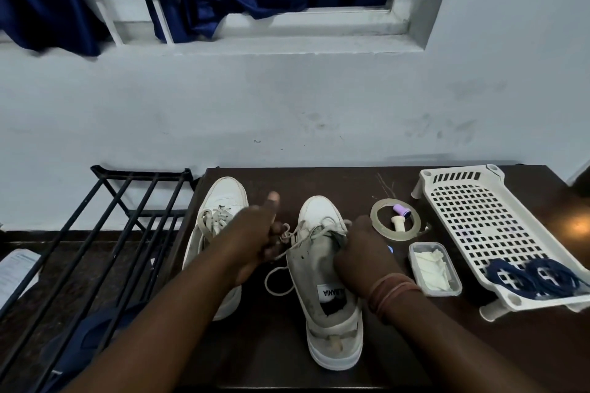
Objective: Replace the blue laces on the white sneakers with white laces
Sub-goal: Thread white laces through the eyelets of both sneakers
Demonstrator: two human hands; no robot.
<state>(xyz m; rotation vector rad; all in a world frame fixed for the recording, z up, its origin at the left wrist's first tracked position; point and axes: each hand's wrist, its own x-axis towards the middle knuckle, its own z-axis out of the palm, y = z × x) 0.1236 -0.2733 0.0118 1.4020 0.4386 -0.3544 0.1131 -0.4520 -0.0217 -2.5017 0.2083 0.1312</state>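
Observation:
Two white sneakers stand toes-away on the dark table [271,357]. The left sneaker [220,198] carries a white lace. The right sneaker [322,268] has a white lace [301,234] threaded through its eyelets, with a loose end looping onto the table [277,281]. My left hand [255,242] pinches a strand of that lace beside the shoe, thumb raised. My right hand [362,252] grips the shoe's right side by the tongue and eyelets. The blue laces [536,277] lie coiled in the white perforated tray [479,217] at the right.
A clear tape ring [378,217] with a small purple item and a white spool inside lies beyond the right shoe. A small clear box [434,268] of white material sits beside the tray. A black metal rack [105,233] stands left of the table.

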